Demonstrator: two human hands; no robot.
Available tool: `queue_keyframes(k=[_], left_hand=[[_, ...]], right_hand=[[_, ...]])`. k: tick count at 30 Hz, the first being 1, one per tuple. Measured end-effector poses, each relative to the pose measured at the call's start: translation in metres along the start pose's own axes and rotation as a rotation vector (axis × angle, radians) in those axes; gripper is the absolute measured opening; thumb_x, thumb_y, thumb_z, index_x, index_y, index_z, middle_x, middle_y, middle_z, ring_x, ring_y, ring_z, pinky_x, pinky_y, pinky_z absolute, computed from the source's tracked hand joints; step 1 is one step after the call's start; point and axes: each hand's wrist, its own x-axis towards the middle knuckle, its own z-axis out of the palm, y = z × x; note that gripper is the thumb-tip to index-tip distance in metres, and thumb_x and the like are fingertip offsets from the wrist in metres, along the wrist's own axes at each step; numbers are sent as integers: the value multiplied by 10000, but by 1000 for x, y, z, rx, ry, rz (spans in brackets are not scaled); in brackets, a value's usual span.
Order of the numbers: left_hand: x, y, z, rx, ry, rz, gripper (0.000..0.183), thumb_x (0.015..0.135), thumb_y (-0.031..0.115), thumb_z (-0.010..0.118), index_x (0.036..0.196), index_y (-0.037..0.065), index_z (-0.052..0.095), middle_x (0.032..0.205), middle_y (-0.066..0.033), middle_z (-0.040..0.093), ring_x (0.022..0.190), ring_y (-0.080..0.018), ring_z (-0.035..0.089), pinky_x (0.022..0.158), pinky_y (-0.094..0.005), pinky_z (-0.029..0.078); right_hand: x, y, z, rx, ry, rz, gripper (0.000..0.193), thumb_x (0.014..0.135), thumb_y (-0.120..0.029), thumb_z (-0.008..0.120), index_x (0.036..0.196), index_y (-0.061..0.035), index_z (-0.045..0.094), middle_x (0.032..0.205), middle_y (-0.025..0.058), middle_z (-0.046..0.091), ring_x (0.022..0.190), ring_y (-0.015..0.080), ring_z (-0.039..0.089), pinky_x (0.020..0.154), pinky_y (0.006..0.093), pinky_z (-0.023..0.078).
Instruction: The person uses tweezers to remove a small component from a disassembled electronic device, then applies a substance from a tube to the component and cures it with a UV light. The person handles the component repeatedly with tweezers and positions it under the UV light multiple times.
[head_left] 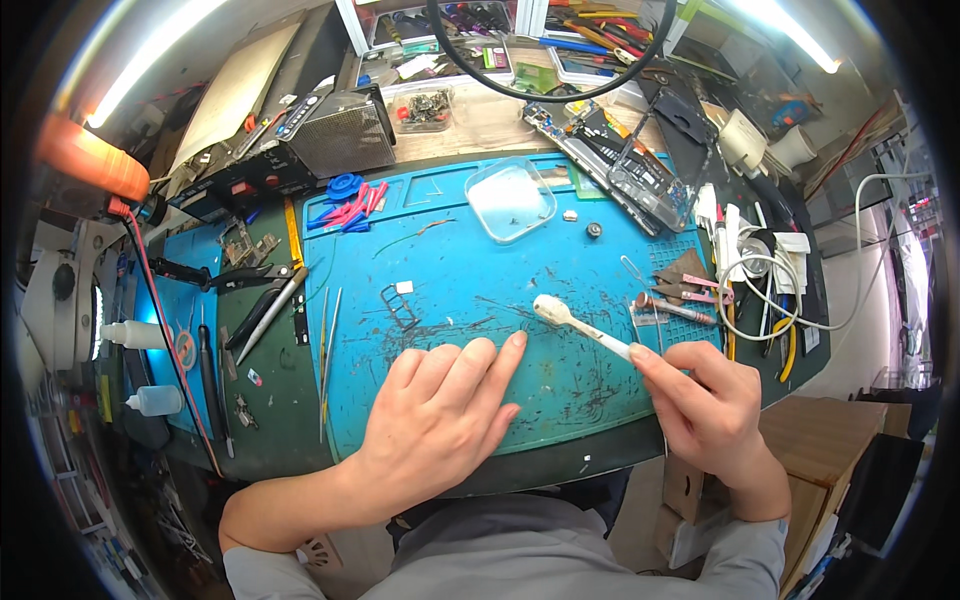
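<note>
The right hand (705,405), lower right, pinches a white brush-like tool (592,331); the left hand's (428,415) hold, lower centre, is unclear.

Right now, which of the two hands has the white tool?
The right hand, gripping the white tool by its handle. The left hand shows no tool; it is over the near part of the blue mat.

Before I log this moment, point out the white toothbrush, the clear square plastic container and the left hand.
White toothbrush (590,330): head view, on its handle.
Clear square plastic container (510,200): head view, flat middle.
Left hand (425,415): head view, back of the hand.
</note>
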Motion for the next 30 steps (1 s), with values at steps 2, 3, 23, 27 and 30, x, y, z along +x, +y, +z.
queue_keyframes(k=[2,3,23,27,30], left_hand=[[0,1,-1,-1,-2,-3,681,873,259,791,1495,37,624,1213,-80,501,1048,-257,520,892,-408,425],[0,0,-1,12,2,5,679,877,275,794,1490,37,628,1218,-76,509,1048,-245,523,882,-396,426],[1,-2,0,25,32,18,670,873,291,812,1469,36,643,1203,-66,516,1024,-223,523,850,-369,424],[0,-3,2,21,42,13,665,870,282,816,1465,39,646,1204,-65,515,1024,-223,522,851,-370,423],[0,-2,1,10,45,11,662,868,271,817,1465,39,646,1204,-65,515,1027,-225,524,851,-372,423]], right_hand=[[0,0,1,7,19,-7,551,727,61,785,1258,-84,803,891,41,669,574,170,596,483,319,473],[-1,1,2,11,15,-9,551,723,59,783,1255,-84,804,889,40,668,572,170,594,482,318,472],[-2,-3,3,-124,-9,-24,490,748,19,769,1226,-79,815,864,37,635,580,186,597,488,332,466],[-13,2,-3,-117,177,49,459,784,74,803,1227,-47,807,888,57,648,595,192,584,513,324,461],[-27,5,-1,-156,222,111,468,813,101,779,1262,-31,788,934,80,655,662,218,613,564,335,491]])
